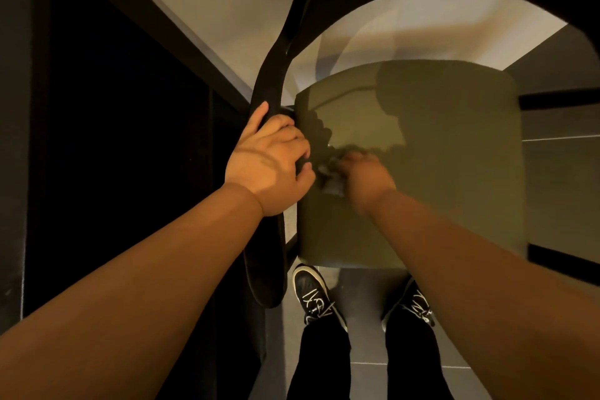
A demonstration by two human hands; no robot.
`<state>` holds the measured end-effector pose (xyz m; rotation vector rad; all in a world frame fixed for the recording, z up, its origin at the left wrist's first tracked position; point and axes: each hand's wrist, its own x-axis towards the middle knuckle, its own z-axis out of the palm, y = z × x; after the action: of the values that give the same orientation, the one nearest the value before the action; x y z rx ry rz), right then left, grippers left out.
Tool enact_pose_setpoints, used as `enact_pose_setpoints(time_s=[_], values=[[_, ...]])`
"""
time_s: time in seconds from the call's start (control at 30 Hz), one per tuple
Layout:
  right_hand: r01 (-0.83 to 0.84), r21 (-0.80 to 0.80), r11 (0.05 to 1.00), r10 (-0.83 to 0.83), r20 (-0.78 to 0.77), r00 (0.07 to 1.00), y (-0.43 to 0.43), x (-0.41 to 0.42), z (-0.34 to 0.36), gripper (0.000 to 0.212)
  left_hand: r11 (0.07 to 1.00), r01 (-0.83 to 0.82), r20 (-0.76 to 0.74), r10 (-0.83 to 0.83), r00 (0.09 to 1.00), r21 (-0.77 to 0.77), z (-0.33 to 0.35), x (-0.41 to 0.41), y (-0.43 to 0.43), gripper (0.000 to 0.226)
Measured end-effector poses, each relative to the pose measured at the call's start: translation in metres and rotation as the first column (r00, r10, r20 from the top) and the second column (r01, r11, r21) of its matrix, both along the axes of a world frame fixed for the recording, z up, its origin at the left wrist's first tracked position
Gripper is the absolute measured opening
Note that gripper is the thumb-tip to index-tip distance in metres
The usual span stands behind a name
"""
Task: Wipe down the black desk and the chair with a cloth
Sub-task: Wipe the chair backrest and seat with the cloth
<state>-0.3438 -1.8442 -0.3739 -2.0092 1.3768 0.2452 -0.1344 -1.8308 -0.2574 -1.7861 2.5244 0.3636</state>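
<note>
The work is on the chair: the seat (438, 172) is under the cloth (329, 180), so this looks like the chair half of the job, midway through it. Nothing on the seat shows which parts are already wiped. No wet streak or dust line can be read in this light, so how much is left is a guess. The black tabletop is not plainly in view. The dark panel (113, 140) on the left may belong to it, but that cannot be told, nor whether it has been cleaned.

The left grip (269, 162), a bare hand, is clenched round the chair's black curved rail (269, 81), thumb on the outer side and fingers wrapped toward the seat, probably to steady it. The right grip (365, 175) is blurred. It seems to be bunched over the cloth and pressing it onto the seat near its left edge, close beside the other hand, though the exact finger hold cannot be made out.

The seat is a flat, rounded-corner pad in a matt olive tone, smooth and firm-looking. The rail is glossy black, thick and bent in a sweeping curve. The cloth is a small, crumpled, greyish wad. Below are black shoes (313, 295) with white laces on a grey tiled floor (367, 357).
</note>
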Motion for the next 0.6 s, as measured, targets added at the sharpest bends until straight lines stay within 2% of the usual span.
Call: enact_pose_setpoints(time_s=[0.07, 0.1, 0.13, 0.2, 0.3, 0.37, 0.5, 0.6], values=[[-0.196, 0.086, 0.977, 0.197, -0.002, 0.98, 0.012, -0.004, 0.014, 0.041, 1.0, -0.014, 0.022, 0.014, 1.0, 0.024, 0.002, -0.002, -0.001, 0.032], [-0.237, 0.09, 0.967, 0.236, 0.024, 0.972, 0.009, -0.006, 0.022, 0.039, 0.999, -0.021, 0.049, 0.019, 0.999, 0.05, 0.003, -0.003, -0.001, 0.035], [-0.237, 0.048, 0.97, 0.233, 0.074, 0.97, 0.002, -0.007, 0.025, 0.036, 0.997, -0.026, 0.077, 0.021, 0.997, 0.071, 0.004, -0.004, -0.002, 0.037], [-0.122, -0.065, 0.99, 0.129, 0.114, 0.985, -0.026, -0.005, 0.024, 0.034, 0.996, -0.03, 0.109, 0.021, 0.994, 0.079, 0.005, -0.005, -0.004, 0.041], [-0.062, -0.181, 0.982, 0.06, -0.014, 0.998, -0.077, 0.01, 0.017, 0.054, 0.998, -0.026, 0.089, 0.021, 0.996, 0.065, 0.006, -0.003, -0.003, 0.04], [-0.083, -0.153, 0.985, 0.074, -0.065, 0.995, -0.086, 0.026, 0.009, 0.056, 0.999, -0.021, 0.08, 0.017, 0.997, 0.05, 0.005, -0.002, -0.002, 0.039], [-0.198, -0.067, 0.978, 0.194, -0.07, 0.979, -0.03, 0.024, 0.006, 0.039, 0.997, -0.019, 0.095, 0.012, 0.995, 0.07, 0.006, -0.002, -0.004, 0.041], [-0.288, -0.016, 0.957, 0.287, -0.054, 0.956, 0.03, -0.003, 0.019, 0.042, 0.997, -0.015, 0.1, 0.007, 0.995, 0.08, 0.008, -0.003, -0.004, 0.042]])
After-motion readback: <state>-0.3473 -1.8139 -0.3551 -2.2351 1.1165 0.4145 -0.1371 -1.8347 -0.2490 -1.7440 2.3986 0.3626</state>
